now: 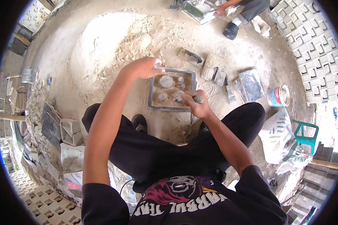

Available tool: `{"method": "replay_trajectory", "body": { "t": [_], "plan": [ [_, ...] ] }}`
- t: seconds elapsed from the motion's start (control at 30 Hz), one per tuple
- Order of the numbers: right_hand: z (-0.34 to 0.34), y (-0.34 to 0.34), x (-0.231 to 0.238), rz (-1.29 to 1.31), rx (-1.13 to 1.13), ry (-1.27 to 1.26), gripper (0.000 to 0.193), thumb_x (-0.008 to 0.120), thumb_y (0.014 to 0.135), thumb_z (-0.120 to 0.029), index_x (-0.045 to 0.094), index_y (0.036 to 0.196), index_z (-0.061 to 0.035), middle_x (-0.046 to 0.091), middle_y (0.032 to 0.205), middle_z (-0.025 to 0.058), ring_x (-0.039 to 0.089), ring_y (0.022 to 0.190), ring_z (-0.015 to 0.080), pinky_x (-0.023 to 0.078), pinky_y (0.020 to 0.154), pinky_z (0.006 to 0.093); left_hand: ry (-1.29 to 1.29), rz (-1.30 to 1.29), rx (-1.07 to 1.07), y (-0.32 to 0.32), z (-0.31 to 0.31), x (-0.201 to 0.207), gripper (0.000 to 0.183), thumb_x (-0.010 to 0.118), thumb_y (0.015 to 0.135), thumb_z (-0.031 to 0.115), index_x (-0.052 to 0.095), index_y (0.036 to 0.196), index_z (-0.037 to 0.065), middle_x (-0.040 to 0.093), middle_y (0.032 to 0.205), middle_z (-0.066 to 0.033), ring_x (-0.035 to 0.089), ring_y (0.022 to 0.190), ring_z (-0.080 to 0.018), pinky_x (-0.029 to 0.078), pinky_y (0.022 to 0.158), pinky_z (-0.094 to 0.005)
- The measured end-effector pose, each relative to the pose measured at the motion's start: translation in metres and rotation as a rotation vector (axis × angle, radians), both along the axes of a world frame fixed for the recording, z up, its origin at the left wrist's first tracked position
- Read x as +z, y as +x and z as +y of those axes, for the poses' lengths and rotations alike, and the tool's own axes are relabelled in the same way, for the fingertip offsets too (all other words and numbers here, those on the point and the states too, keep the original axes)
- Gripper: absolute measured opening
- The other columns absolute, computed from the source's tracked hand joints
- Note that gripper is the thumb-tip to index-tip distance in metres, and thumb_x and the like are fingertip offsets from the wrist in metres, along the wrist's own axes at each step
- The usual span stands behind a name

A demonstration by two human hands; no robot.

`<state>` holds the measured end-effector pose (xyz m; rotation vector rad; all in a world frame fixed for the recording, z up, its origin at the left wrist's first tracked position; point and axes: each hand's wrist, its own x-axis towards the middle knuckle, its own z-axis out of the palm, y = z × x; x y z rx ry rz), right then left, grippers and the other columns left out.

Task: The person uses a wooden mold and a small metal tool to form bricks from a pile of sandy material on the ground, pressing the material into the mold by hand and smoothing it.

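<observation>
Between my feet lies a square mould point(151, 92) with a dark raised frame, its brown inside set with several round, dusty grey shapes. Closed around a short tool, probably a brush, my right hand point(199, 106) works over the mould's near right part. The tool's rounded grey handle end point(199, 99) sticks out of the fist, and its pale, dusty head point(178, 97) is down against the mould's inside. At the far left corner, my left hand point(146, 68) has its fingers curled onto the frame, with white powder on the fingertips.
A big heap of pale powder point(105, 37) spreads beyond my left hand. To the right lie a handled float point(189, 56), a flat block point(213, 67), dark plates point(251, 85) and a paint bucket point(278, 96). Another person's hand point(220, 10) touches a second mould point(199, 13) at the far side.
</observation>
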<state>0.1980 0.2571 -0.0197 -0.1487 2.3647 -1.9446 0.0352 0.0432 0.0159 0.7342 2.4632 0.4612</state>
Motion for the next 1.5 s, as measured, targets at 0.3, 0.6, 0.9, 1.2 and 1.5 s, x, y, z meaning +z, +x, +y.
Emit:
{"method": "replay_trajectory", "body": {
  "t": [0.3, 0.6, 0.9, 1.2, 1.5],
  "plan": [
    [0.019, -0.010, -0.024, 0.212, 0.295, -0.057, 0.025, 0.055, 0.076, 0.000, 0.039, 0.057, 0.0004, 0.038, 0.053, 0.0095, 0.035, 0.051, 0.0282, 0.037, 0.061, 0.0363, 0.095, -0.001, -0.018, -0.021, 0.038, -0.015, 0.054, 0.059, 0.092, 0.043, 0.054, 0.129, 0.003, 0.064, 0.118, -0.0201, 0.063, 0.107, -0.0334, 0.049, 0.091, -0.0410],
    [0.020, -0.005, -0.027, 0.097, 0.078, -0.151, 0.029, 0.055, 0.078, -0.005, 0.036, 0.056, -0.0023, 0.035, 0.051, 0.0072, 0.037, 0.052, 0.0267, 0.038, 0.061, 0.0384, -0.042, -0.230, -0.070, -0.023, 0.064, -0.038, 0.055, 0.056, 0.094, 0.044, 0.054, 0.130, 0.003, 0.060, 0.124, -0.0207, 0.059, 0.113, -0.0353, 0.047, 0.096, -0.0429],
    [0.007, 0.010, -0.033, 0.281, -0.095, -0.206, 0.025, 0.056, 0.074, -0.009, 0.038, 0.058, -0.0022, 0.035, 0.054, 0.0075, 0.035, 0.051, 0.0275, 0.038, 0.060, 0.0380, 0.040, -0.164, -0.010, 0.035, 0.027, -0.004, 0.058, 0.059, 0.092, 0.043, 0.052, 0.130, 0.000, 0.059, 0.125, -0.0218, 0.057, 0.115, -0.0363, 0.046, 0.097, -0.0435],
    [0.008, 0.013, -0.053, 0.369, -0.141, 0.007, 0.024, 0.049, 0.080, -0.005, 0.039, 0.059, -0.0004, 0.036, 0.057, 0.0069, 0.035, 0.053, 0.0211, 0.033, 0.055, 0.0343, 0.235, 0.005, 0.066, 0.025, 0.013, 0.022, 0.058, 0.057, 0.093, 0.041, 0.052, 0.130, -0.004, 0.062, 0.119, -0.0251, 0.058, 0.114, -0.0370, 0.047, 0.097, -0.0438],
    [-0.005, 0.003, -0.042, 0.088, -0.230, -0.031, 0.033, 0.042, 0.093, -0.007, 0.042, 0.061, -0.0013, 0.042, 0.059, 0.0020, 0.037, 0.054, 0.0085, 0.029, 0.049, 0.0284, 0.262, 0.045, 0.179, 0.016, -0.018, 0.041, 0.061, 0.059, 0.091, 0.046, 0.053, 0.130, -0.001, 0.061, 0.124, -0.0225, 0.059, 0.116, -0.0342, 0.046, 0.098, -0.0395]
  ]
}}
